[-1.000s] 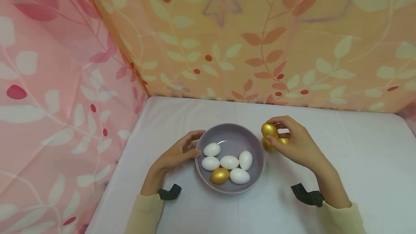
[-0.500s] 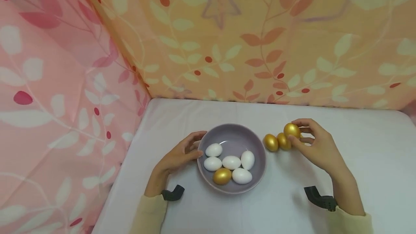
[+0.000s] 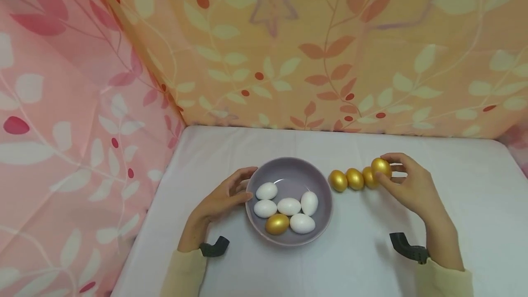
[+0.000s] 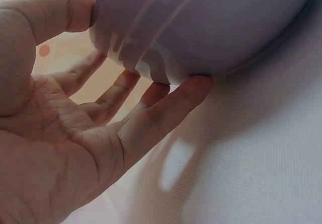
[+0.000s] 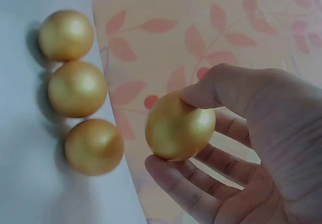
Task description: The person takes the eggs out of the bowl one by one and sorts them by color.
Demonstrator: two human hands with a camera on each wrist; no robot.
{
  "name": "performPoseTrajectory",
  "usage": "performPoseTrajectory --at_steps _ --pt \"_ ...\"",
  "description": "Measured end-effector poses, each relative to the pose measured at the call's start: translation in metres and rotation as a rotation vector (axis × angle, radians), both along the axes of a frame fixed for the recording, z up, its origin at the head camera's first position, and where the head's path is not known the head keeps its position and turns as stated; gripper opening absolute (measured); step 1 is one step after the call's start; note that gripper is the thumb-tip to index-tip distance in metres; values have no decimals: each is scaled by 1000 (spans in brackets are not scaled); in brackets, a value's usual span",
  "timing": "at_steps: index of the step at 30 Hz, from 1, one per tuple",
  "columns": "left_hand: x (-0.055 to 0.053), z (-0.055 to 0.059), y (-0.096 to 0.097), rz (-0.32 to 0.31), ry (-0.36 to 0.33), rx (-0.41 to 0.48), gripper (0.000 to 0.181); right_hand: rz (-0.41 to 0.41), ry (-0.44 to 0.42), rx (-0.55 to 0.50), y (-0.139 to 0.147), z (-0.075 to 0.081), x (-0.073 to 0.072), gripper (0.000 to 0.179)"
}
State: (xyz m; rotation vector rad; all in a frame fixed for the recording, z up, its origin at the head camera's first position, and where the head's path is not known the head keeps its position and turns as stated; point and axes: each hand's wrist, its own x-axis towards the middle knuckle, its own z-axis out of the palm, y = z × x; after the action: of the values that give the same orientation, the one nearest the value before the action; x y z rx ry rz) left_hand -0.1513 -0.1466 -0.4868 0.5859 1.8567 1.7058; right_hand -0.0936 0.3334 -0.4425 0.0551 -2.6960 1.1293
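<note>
The head camera looks forward and down over the bench (image 3: 346,251); close in, the left wrist's shares the bowl (image 4: 221,27), the right's, slightly blurred, apparently the same golden eggs (image 5: 78,89).

From my end, the gold eggs (image 5: 77,89) look smooth with a metallic sheen, the white eggs (image 3: 288,206) smooth and softly shiny, the bowl (image 3: 297,173) glossy like glazed ceramic; I see the tabletop (image 3: 354,233) in matt woven cloth, the backdrop (image 3: 371,54) in printed fabric
</note>
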Motion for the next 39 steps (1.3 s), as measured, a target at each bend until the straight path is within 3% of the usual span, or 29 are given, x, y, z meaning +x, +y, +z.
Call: performPoseTrajectory --at_steps 9,19,27,39 --pt "-2 -2 -1 -2 -25 22 67 -71 -96 80 16 -7 -4 46" --pt "0 -3 1 8 -34 0 66 -58 -123 153 25 -23 -5 44" --pt "-1 0 1 10 -26 -8 65 -28 -208 169 30 -33 -9 48" --pt "0 1 0 22 -21 -22 66 -16 -275 188 28 -32 -9 59"
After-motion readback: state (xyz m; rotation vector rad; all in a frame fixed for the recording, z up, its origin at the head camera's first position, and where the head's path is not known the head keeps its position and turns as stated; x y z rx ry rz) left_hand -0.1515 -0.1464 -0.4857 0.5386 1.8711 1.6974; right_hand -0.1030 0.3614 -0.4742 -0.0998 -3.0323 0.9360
